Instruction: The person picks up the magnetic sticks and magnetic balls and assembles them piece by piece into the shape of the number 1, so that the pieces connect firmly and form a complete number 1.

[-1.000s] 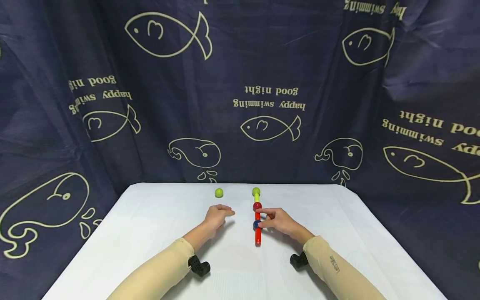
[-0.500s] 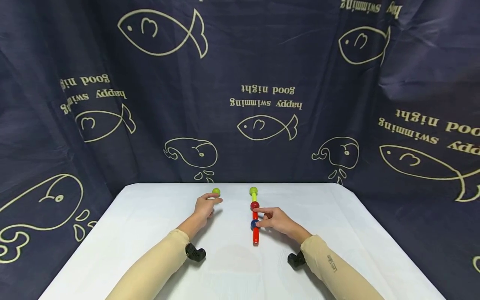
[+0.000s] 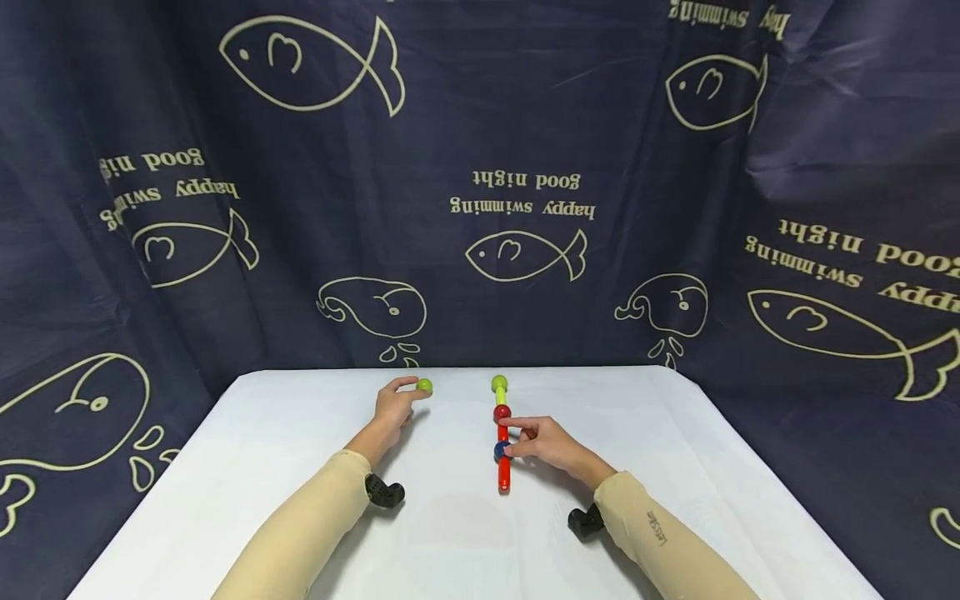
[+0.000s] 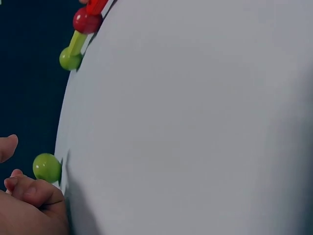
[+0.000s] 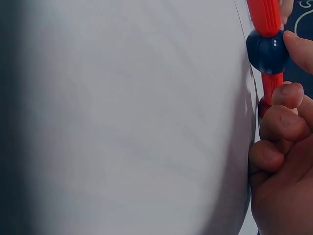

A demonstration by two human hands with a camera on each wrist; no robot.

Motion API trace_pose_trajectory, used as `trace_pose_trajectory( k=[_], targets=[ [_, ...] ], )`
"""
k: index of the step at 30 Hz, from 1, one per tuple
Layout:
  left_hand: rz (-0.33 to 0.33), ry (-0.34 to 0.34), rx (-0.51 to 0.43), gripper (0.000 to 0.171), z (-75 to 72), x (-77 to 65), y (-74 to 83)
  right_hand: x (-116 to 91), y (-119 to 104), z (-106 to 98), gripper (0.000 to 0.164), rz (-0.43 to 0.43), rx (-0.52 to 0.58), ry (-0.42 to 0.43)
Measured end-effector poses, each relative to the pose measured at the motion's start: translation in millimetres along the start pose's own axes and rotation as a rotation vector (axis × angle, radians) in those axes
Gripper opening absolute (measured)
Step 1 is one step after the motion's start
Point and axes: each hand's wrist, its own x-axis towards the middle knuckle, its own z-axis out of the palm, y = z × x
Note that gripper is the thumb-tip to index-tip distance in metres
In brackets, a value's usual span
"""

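Note:
A chain of balls and rods (image 3: 505, 475) lies in a line on the white table: a green ball, yellow-green rod, red ball, red rod, blue ball (image 5: 267, 51) and another red rod. My right hand (image 3: 553, 442) holds it from the right, thumb at the blue ball and index finger stretched to the red ball (image 3: 502, 412). The other right fingers curl beside the rod in the right wrist view. At the far edge, my left hand (image 3: 392, 407) reaches around a loose green ball (image 4: 47, 167). Thumb and index finger are spread on either side of it; the left wrist view shows a gap to the thumb.
The white table (image 3: 450, 533) ends at a dark blue curtain (image 3: 525, 325) printed with fish and whales. Both forearms wear beige sleeves, with a black wrist camera (image 3: 385, 492) under the left one and another (image 3: 586, 523) under the right.
My left hand has moved away and leftward to the loose green ball, its thumb and index finger now around it. The right hand stays at the chain. The head view has shifted slightly.

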Motion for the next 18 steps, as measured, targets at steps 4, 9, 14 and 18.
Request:
trace_pose_trajectory(
  k=[4, 9, 14, 18],
  targets=[
    [-0.009, 0.012, 0.009, 0.054, -2.3, 8.0, -3.2, -1, 0, 1, 0.057, -0.003, 0.003, -0.003],
    [-0.008, 0.019, 0.02, 0.054, -5.7, 14.7, -2.8, -1, -3, 2, 0.057, -0.002, 0.004, -0.019],
    [-0.005, -0.008, 0.031, 0.055, -4.7, 20.4, -2.1, 2, 2, -1, 0.057, -0.005, 0.002, -0.02],
    [0.0, -0.017, 0.033, 0.057, -3.8, 23.7, -2.2, 2, 4, -1, 0.057, -0.008, 0.006, -0.016]
  ],
)
